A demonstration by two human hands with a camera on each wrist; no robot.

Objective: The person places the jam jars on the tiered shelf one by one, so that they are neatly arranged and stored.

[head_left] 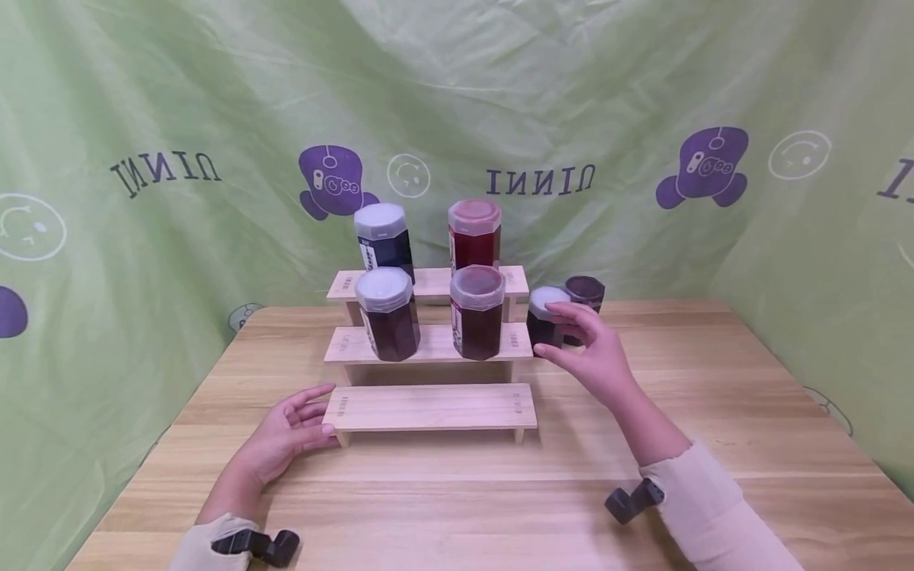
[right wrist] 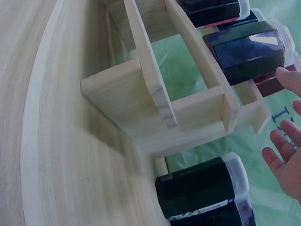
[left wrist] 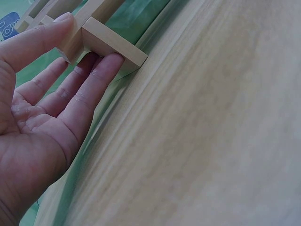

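Observation:
A three-step wooden display rack (head_left: pixel 428 406) stands on the table. My left hand (head_left: pixel 286 432) holds the left end of its lowest step; in the left wrist view the thumb and fingers (left wrist: pixel 96 80) lie on different sides of the wood. To the rack's right, my right hand (head_left: pixel 589 349) is beside a dark jar with a white lid (head_left: pixel 548 305). Its thumb and fingers are spread, and in the right wrist view the fingers (right wrist: pixel 282 146) appear apart from the jars. A dark-lidded jar (head_left: pixel 585 292) stands just behind, partly hidden by the hand.
The middle step bears a white-lidded jar (head_left: pixel 389 317) and a reddish-lidded jar (head_left: pixel 477 317). On the top step are another white-lidded jar (head_left: pixel 382 226) and a red jar (head_left: pixel 474 230). Behind the wooden table (head_left: pixel 443 507) hangs a green printed curtain (head_left: pixel 457 95).

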